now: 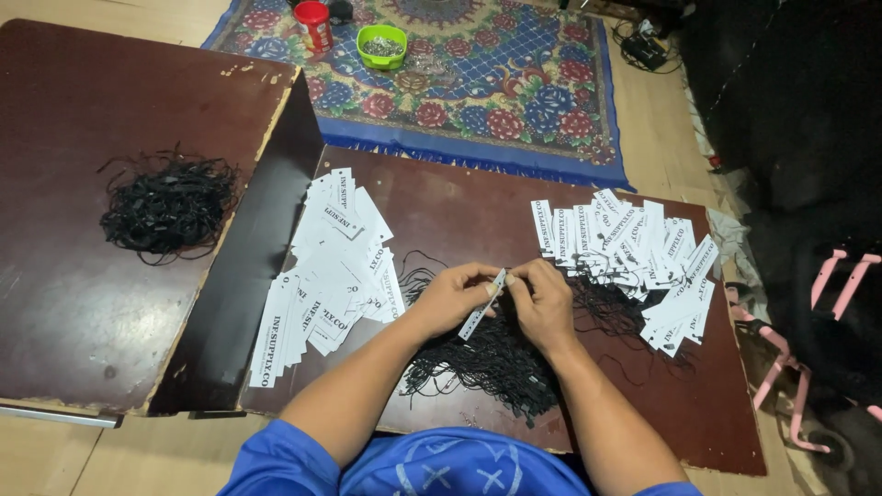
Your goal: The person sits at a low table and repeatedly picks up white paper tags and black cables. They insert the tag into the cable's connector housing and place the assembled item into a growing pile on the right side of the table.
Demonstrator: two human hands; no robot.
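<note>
Two hands meet over the near middle of the counter [441,211], pinching one narrow white paper tag [481,310] between them: the left hand [452,296] closed on its lower part, the right hand [542,303] closed on its top end with fingertips drawn tight. Such a tag looks light, thin and easily creased, best held by its edges near the end. Under the wrists lies a tangle of black strings [491,363], soft and prone to snag. Left of the hands, a fanned stack of tags [331,276]; right, a looser heap of tags [634,248] mixed with strings. Another dark board to the left carries a second bundle of black string [167,204]. Farther off on a floral rug [514,101] stand a green bowl [382,46] and a red can [314,25].
</note>
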